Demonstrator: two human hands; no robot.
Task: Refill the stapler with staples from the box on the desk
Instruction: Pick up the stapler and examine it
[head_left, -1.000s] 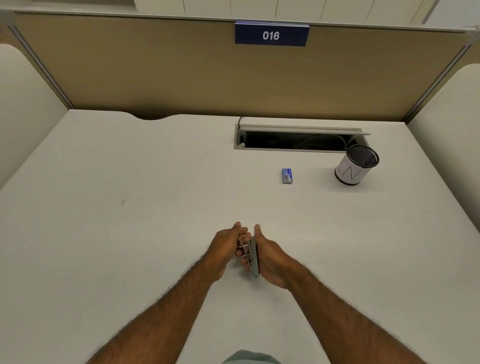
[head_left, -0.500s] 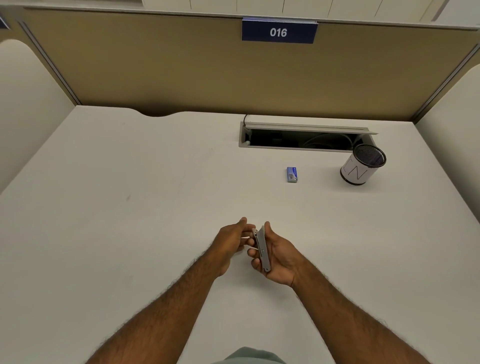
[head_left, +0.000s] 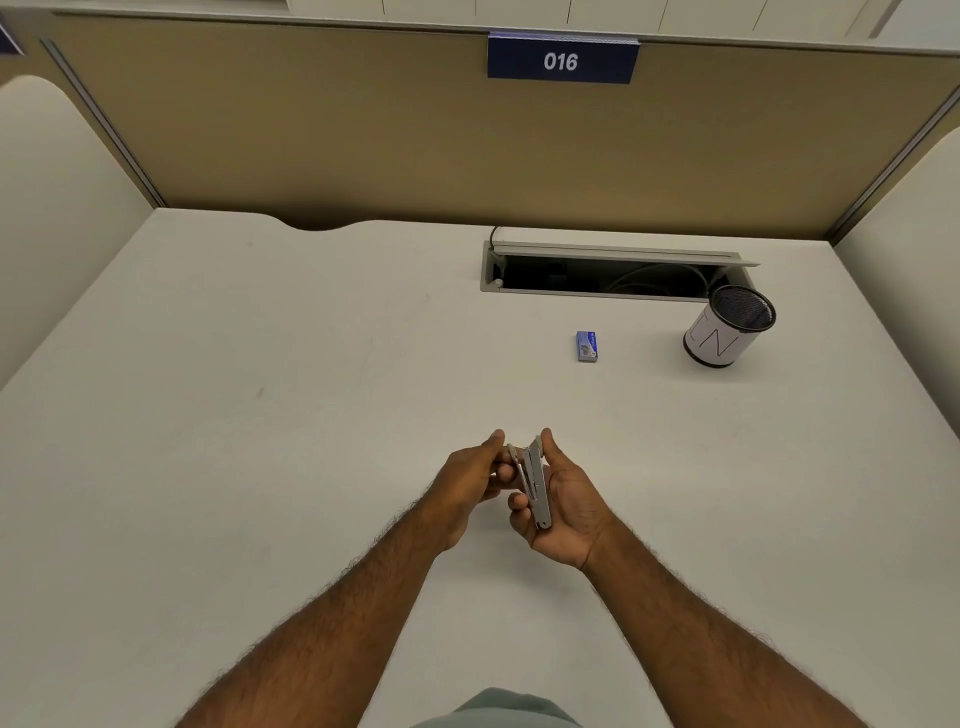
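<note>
Grey stapler (head_left: 535, 483) is cradled upright in the right hand (head_left: 563, 506), fingers wrapped on it; its top end is pinched by the left hand (head_left: 467, 488). Both held above the desk (head_left: 260, 467). Blue staple box (head_left: 587, 346) lies well beyond, untouched, near a mesh pen cup (head_left: 727, 332).

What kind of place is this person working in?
Most likely an office cubicle: tan partition walls enclose a pale desk, a numbered sign reading 016 hangs on the partition, and a cable hatch is set into the desktop beside a mesh pen cup.
</note>
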